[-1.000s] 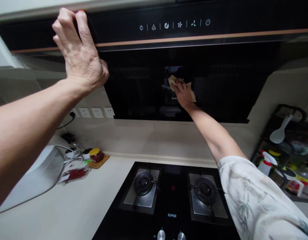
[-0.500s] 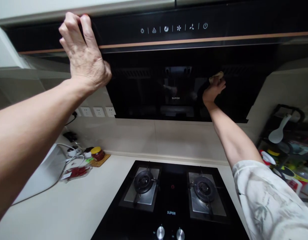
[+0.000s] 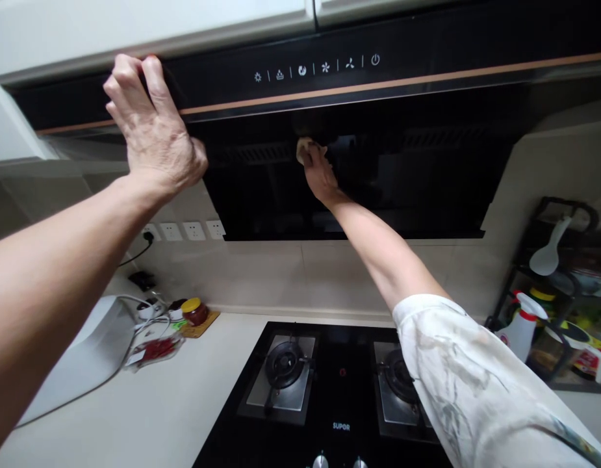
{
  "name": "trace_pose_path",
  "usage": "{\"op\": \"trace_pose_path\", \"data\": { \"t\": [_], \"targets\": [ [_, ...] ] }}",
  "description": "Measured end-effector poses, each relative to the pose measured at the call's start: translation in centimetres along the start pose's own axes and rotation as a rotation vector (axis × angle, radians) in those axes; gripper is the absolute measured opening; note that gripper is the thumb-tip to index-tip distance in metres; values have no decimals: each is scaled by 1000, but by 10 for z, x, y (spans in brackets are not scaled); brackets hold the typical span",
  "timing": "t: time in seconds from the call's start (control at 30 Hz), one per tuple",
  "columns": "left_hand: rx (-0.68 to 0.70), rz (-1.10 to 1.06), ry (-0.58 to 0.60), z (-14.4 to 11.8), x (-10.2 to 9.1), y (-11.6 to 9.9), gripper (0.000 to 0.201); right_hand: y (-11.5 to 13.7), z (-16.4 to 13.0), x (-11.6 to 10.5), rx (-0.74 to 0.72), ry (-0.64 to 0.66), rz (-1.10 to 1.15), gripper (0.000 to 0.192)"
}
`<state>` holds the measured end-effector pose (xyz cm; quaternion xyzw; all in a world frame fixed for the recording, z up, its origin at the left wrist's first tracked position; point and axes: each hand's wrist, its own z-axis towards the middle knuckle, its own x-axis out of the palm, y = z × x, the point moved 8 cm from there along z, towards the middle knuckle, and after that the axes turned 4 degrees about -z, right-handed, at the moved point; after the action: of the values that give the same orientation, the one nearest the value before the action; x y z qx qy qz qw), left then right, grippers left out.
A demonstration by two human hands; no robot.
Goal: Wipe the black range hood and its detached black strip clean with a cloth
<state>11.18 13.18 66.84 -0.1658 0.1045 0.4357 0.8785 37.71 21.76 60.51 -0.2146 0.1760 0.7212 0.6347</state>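
Note:
A black range hood (image 3: 427, 175) with a lit row of touch icons and a copper strip spans the upper view. My left hand (image 3: 154, 133) rests against the hood's front panel at the left, fingers extended up to the cabinet's lower edge and apart, holding nothing. In my right hand (image 3: 320, 172) is a bunched, pale cloth (image 3: 305, 149), pressed to the glossy slanted panel left of its middle. The fingers close around the cloth, and part of it is hidden behind them.
Below lies a black gas stove (image 3: 342, 390) with two burners; my right sleeve covers part of the right one. On the left counter are a yellow-lidded jar (image 3: 195, 312), a packet of red food (image 3: 156, 351) and a white appliance (image 3: 80, 364). A spray bottle (image 3: 522, 325) stands at the right rack.
My right hand has swept the cloth leftward across the hood panel, from its right side to left of the middle. My left hand keeps its place on the hood. The view has shifted slightly.

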Motion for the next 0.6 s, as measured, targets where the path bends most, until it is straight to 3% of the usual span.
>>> {"op": "trace_pose_path", "data": {
  "t": [0.1,0.23,0.47,0.6],
  "targets": [
    [36,-13,-19,0,-1,1,129,-14,-4,-14,-49,-17,-48,58],
    [60,-13,-39,0,-1,3,125,-73,-26,-46,-13,-34,-151,59],
    [22,117,-50,0,-1,2,128,-210,-94,-118,351,-177,-371,56],
    [-26,108,-38,0,-2,0,133,-260,-123,-149,563,-240,-492,58]
  ]
}}
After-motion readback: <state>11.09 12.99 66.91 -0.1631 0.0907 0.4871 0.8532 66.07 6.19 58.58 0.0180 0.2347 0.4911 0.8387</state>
